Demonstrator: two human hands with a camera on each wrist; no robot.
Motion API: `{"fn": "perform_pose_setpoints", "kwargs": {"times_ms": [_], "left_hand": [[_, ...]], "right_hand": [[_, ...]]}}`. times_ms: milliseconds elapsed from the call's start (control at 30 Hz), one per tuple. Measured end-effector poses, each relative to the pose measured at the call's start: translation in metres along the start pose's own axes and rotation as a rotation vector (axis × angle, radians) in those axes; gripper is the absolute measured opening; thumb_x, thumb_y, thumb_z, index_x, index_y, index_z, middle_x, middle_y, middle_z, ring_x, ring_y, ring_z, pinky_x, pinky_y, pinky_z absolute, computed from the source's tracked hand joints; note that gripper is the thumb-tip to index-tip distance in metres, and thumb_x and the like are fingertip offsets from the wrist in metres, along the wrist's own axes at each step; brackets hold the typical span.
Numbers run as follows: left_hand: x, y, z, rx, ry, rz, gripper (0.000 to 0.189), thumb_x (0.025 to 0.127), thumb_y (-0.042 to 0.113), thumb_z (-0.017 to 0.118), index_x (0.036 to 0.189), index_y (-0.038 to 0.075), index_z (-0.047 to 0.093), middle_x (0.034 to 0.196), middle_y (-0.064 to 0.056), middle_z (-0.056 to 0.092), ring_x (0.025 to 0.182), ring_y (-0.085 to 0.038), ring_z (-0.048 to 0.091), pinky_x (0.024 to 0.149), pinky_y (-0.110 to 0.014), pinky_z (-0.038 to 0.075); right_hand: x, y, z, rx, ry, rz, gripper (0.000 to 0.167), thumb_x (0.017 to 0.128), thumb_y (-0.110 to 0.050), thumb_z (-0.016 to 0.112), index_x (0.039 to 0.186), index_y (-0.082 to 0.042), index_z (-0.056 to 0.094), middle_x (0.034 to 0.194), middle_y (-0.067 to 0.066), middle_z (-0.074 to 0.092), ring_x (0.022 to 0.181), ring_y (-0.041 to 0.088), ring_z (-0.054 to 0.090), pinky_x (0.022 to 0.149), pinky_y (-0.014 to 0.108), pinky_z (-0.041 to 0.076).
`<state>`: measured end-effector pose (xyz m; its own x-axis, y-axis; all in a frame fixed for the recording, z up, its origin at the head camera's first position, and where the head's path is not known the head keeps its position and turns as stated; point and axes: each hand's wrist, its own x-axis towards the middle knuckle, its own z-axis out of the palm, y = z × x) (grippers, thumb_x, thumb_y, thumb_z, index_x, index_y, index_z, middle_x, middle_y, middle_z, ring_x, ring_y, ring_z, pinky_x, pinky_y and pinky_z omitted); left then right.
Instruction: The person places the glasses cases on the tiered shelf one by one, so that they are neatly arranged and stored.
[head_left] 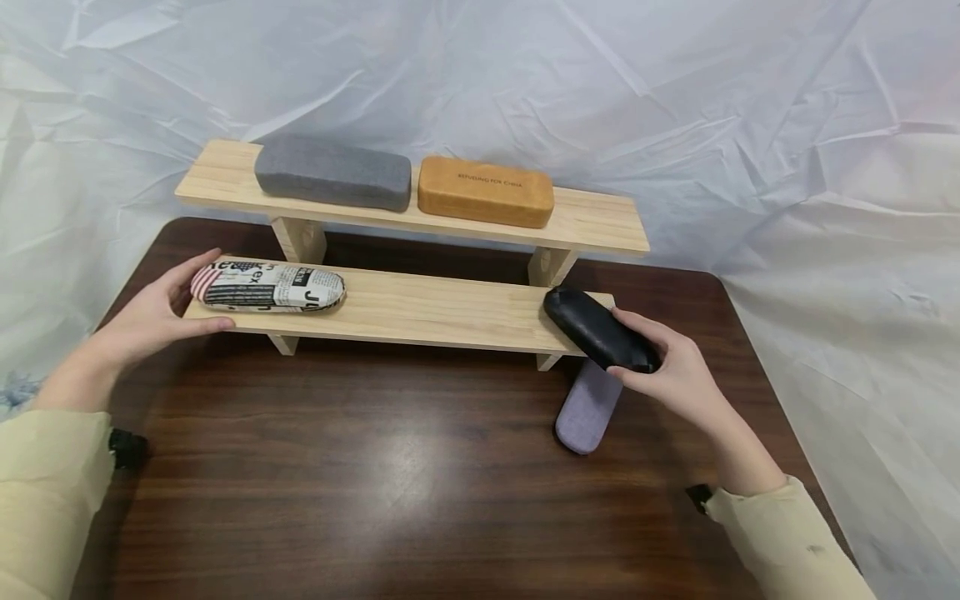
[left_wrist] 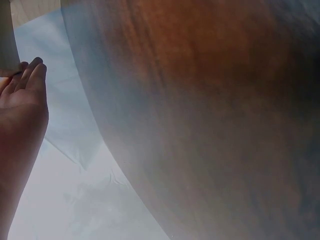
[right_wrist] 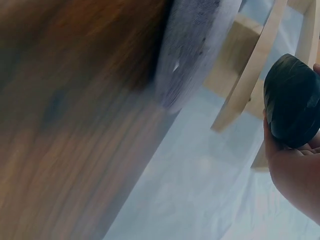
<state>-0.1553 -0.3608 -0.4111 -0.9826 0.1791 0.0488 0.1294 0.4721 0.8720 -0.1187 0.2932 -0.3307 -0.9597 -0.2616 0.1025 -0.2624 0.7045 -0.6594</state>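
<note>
At the left end of the lower wooden shelf (head_left: 442,308), my left hand (head_left: 153,312) holds a newspaper-print glasses case (head_left: 273,287), fingers behind it and thumb along the shelf's front edge. In the left wrist view only part of that left hand (left_wrist: 25,97) shows, and the case is out of sight. My right hand (head_left: 671,367) grips a black glasses case (head_left: 596,327) by its near end. That black case (right_wrist: 291,100) slants over the shelf's right end. Below it a lilac glasses case (head_left: 588,412) lies on the table, its far part hidden.
On the upper wooden shelf (head_left: 596,218) sit a grey glasses case (head_left: 333,175) and a mustard-coloured one (head_left: 486,193) with lettering. Both shelves stand at the back of a dark brown table (head_left: 360,483). White sheeting (head_left: 480,75) hangs behind and at the sides.
</note>
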Motion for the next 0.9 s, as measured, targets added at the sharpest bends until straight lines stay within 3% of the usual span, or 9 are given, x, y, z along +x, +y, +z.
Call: {"fn": "perform_pose_setpoints", "kwargs": {"times_ms": [67, 133, 400, 700, 900], "left_hand": [[0.000, 0.000, 0.000, 0.001, 0.000, -0.001, 0.102, 0.091, -0.007, 0.077, 0.171, 0.006, 0.016, 0.138, 0.030, 0.044, 0.116, 0.021, 0.044, 0.093, 0.001, 0.035], [0.000, 0.001, 0.000, 0.003, 0.000, -0.004, 0.102, 0.091, -0.007, 0.077, 0.171, 0.007, 0.015, 0.139, 0.029, 0.044, 0.116, 0.021, 0.044, 0.093, 0.001, 0.035], [0.000, 0.001, 0.000, 0.000, -0.002, -0.009, 0.102, 0.091, -0.007, 0.077, 0.171, 0.009, 0.015, 0.139, 0.029, 0.043, 0.117, 0.022, 0.044, 0.094, 0.001, 0.035], [0.000, 0.001, 0.000, 0.002, -0.006, -0.013, 0.102, 0.092, -0.006, 0.076, 0.172, 0.011, 0.016, 0.143, 0.027, 0.042, 0.120, 0.022, 0.042, 0.097, 0.002, 0.034], [0.000, 0.002, 0.000, 0.000, -0.006, -0.015, 0.102, 0.092, -0.006, 0.077, 0.172, 0.010, 0.015, 0.142, 0.028, 0.042, 0.119, 0.021, 0.042, 0.095, 0.001, 0.034]], "right_hand": [[0.006, -0.004, 0.004, 0.020, -0.015, -0.011, 0.076, 0.088, -0.008, 0.086, 0.157, -0.017, 0.055, 0.160, 0.016, 0.053, 0.135, 0.033, 0.058, 0.089, 0.003, 0.043], [0.013, -0.007, 0.009, 0.038, -0.034, -0.023, 0.076, 0.088, -0.008, 0.086, 0.157, -0.017, 0.055, 0.160, 0.016, 0.053, 0.136, 0.037, 0.058, 0.090, 0.004, 0.042], [0.041, -0.021, 0.029, 0.066, -0.108, -0.097, 0.075, 0.087, -0.009, 0.087, 0.155, -0.018, 0.058, 0.158, 0.008, 0.057, 0.135, 0.027, 0.057, 0.094, 0.011, 0.042], [0.070, -0.041, 0.050, 0.134, -0.220, -0.177, 0.077, 0.087, -0.008, 0.086, 0.157, -0.015, 0.055, 0.161, 0.011, 0.053, 0.136, 0.028, 0.056, 0.097, 0.018, 0.044], [0.090, -0.053, 0.068, 0.158, -0.290, -0.223, 0.076, 0.086, -0.011, 0.087, 0.155, -0.016, 0.057, 0.158, 0.010, 0.057, 0.132, 0.027, 0.058, 0.100, 0.034, 0.048]]}}
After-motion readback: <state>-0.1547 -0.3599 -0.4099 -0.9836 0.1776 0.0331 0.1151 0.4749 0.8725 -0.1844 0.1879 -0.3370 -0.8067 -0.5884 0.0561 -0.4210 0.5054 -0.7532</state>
